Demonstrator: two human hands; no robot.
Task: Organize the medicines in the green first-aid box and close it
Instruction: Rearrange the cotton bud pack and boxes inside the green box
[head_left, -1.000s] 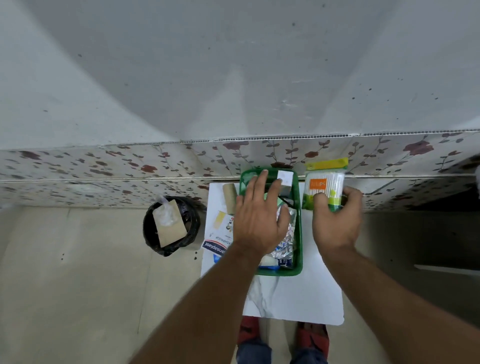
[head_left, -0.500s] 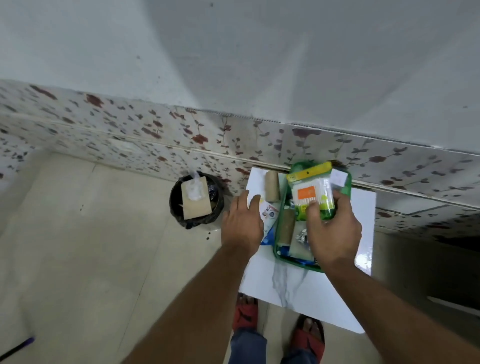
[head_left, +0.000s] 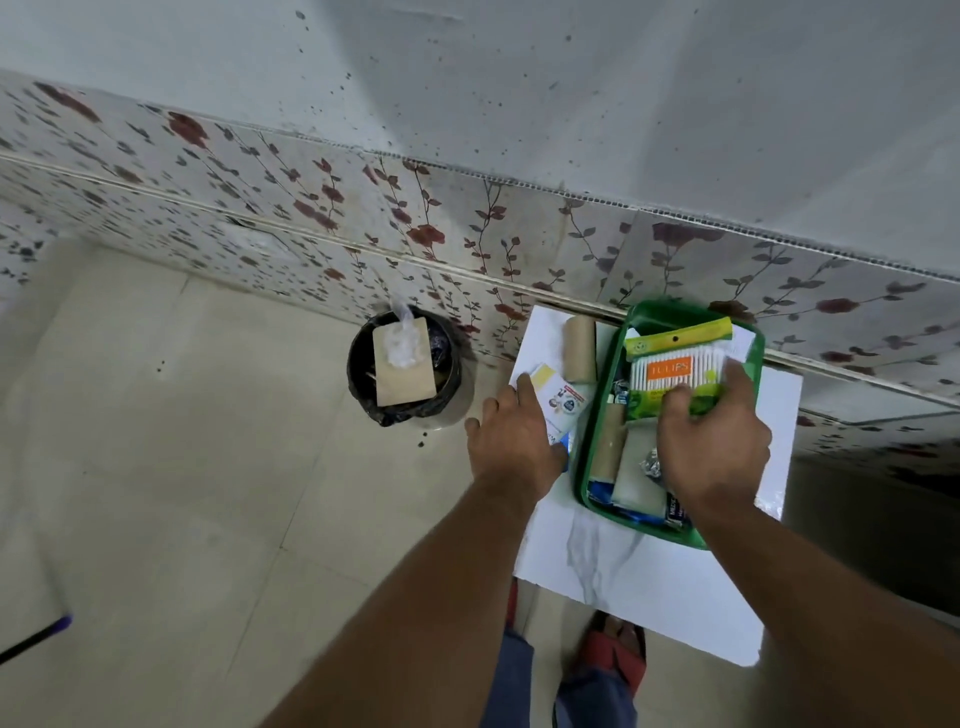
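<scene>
White tabletop carries the green first-aid box. Right hand grips a cotton-swab pack over it; left hand lies flat, released, on plaster packets by the left edge.

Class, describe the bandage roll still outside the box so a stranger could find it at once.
Start at the white table against the flowered wall. Left of the green first-aid box, near the table's far edge, lies a tan bandage roll. Unlike the roll inside the box, it rests on the bare tabletop.
</scene>
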